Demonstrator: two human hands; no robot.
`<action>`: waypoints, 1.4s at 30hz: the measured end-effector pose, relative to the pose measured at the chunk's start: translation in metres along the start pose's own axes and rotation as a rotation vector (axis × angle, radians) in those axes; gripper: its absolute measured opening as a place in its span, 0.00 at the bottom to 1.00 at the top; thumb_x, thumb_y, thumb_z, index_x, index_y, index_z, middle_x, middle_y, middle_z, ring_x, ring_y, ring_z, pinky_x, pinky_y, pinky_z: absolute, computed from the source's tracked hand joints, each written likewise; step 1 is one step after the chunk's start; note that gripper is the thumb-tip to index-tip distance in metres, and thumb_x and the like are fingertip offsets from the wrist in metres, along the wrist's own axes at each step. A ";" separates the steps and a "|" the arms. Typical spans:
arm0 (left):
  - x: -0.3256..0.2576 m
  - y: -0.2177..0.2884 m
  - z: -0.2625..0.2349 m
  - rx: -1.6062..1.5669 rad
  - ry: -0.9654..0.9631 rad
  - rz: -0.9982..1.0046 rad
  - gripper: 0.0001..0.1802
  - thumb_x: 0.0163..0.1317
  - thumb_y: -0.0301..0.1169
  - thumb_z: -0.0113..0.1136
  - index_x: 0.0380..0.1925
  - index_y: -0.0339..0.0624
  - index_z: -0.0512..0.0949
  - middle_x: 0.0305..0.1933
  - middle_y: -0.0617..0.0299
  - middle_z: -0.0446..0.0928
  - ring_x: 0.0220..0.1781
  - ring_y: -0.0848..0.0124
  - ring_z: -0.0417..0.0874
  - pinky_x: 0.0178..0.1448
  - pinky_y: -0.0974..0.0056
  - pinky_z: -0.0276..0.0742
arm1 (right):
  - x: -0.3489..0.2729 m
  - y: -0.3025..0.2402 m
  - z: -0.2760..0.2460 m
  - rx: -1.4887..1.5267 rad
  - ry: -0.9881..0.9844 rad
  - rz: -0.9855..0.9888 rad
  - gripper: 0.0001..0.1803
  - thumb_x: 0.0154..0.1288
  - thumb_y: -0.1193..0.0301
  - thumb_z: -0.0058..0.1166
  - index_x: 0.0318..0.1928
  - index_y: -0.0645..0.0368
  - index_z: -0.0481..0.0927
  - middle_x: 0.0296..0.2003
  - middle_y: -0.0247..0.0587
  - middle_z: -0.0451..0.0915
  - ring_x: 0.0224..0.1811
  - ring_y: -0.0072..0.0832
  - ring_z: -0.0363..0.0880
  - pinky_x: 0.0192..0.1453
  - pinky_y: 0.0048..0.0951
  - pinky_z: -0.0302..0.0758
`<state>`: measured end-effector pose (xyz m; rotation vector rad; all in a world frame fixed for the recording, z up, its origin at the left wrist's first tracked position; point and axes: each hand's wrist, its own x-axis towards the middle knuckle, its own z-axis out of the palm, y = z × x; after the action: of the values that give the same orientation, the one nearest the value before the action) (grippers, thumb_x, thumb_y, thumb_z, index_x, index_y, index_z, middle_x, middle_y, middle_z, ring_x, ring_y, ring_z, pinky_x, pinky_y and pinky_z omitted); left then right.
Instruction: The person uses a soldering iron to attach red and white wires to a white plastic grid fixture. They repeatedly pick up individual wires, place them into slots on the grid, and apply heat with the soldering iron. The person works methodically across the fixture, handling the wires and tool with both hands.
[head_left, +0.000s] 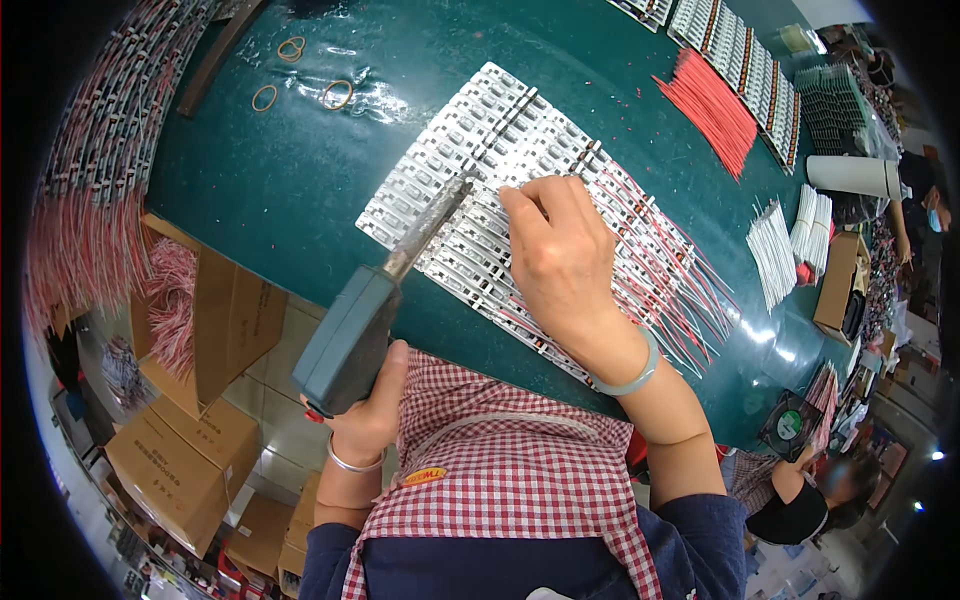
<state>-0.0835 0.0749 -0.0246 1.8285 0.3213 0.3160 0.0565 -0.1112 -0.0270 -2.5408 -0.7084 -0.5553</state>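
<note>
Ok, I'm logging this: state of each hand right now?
Left hand: closed, holding the blue-grey tool.
Right hand: curled over the white strips; whether it holds anything cannot be told.

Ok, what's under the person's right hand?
Rows of white strips lie beneath the right hand, with red and white wires showing beside the wrist. Whatever sits directly under its palm and fingers is covered.

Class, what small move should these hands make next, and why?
Probably bring the right hand slightly closer to the metal tip of the teal tool: the left hand holds that tip over the white panels, while the right one sits close by but apart.
</note>
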 end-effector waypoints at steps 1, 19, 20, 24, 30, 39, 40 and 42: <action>0.000 0.001 -0.001 -0.053 0.015 -0.038 0.18 0.54 0.18 0.67 0.46 0.30 0.78 0.39 0.56 0.81 0.28 0.74 0.79 0.30 0.70 0.74 | 0.000 -0.001 -0.001 -0.001 0.001 0.002 0.12 0.46 0.79 0.56 0.36 0.65 0.82 0.30 0.39 0.73 0.33 0.34 0.73 0.32 0.31 0.72; 0.022 0.024 0.014 -0.467 0.104 -0.198 0.24 0.56 0.17 0.58 0.55 0.29 0.68 0.47 0.46 0.78 0.21 0.77 0.69 0.22 0.74 0.64 | -0.111 0.184 -0.141 -0.697 0.113 0.513 0.08 0.55 0.80 0.60 0.37 0.58 0.83 0.35 0.40 0.79 0.40 0.40 0.77 0.45 0.37 0.75; 0.022 0.025 0.015 -0.455 0.103 -0.192 0.24 0.56 0.17 0.58 0.55 0.29 0.68 0.47 0.46 0.78 0.21 0.77 0.69 0.22 0.74 0.64 | -0.115 0.190 -0.140 -0.676 0.130 0.495 0.08 0.55 0.80 0.60 0.37 0.58 0.83 0.35 0.39 0.79 0.39 0.40 0.77 0.45 0.38 0.74; 0.020 0.027 0.014 -0.434 0.081 -0.210 0.28 0.56 0.17 0.57 0.59 0.30 0.66 0.49 0.45 0.76 0.22 0.77 0.69 0.21 0.74 0.64 | -0.121 0.198 -0.135 -0.639 0.188 0.451 0.07 0.56 0.79 0.60 0.36 0.57 0.82 0.34 0.38 0.79 0.39 0.39 0.77 0.43 0.38 0.74; 0.018 0.028 0.012 -0.422 0.089 -0.196 0.29 0.56 0.17 0.56 0.60 0.30 0.66 0.49 0.45 0.76 0.22 0.76 0.69 0.21 0.74 0.64 | -0.114 0.195 -0.143 -0.631 0.245 0.419 0.06 0.58 0.79 0.59 0.36 0.57 0.80 0.32 0.40 0.78 0.37 0.40 0.77 0.41 0.39 0.73; 0.027 0.016 -0.002 -0.730 0.032 -0.283 0.26 0.59 0.22 0.58 0.57 0.27 0.67 0.49 0.42 0.76 0.20 0.76 0.68 0.18 0.74 0.65 | -0.007 0.122 -0.149 -0.571 -0.114 0.072 0.09 0.48 0.79 0.55 0.33 0.59 0.78 0.31 0.41 0.74 0.37 0.38 0.76 0.37 0.36 0.74; 0.029 0.016 -0.006 -0.829 -0.006 -0.321 0.25 0.60 0.24 0.58 0.57 0.26 0.66 0.49 0.41 0.75 0.20 0.76 0.68 0.18 0.74 0.65 | 0.003 0.117 -0.140 -0.584 -0.184 0.036 0.08 0.47 0.79 0.55 0.32 0.59 0.78 0.31 0.41 0.74 0.37 0.37 0.77 0.37 0.35 0.75; 0.032 0.014 -0.015 -1.036 -0.093 -0.393 0.25 0.63 0.28 0.58 0.56 0.23 0.66 0.50 0.40 0.74 0.20 0.76 0.67 0.18 0.74 0.65 | 0.020 0.107 -0.122 -0.619 -0.323 -0.037 0.07 0.47 0.78 0.56 0.30 0.59 0.79 0.30 0.40 0.74 0.38 0.35 0.77 0.36 0.33 0.75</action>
<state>-0.0586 0.0962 -0.0053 0.7360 0.3521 0.0794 0.1010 -0.2480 0.0504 -3.2523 -0.7863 -0.4251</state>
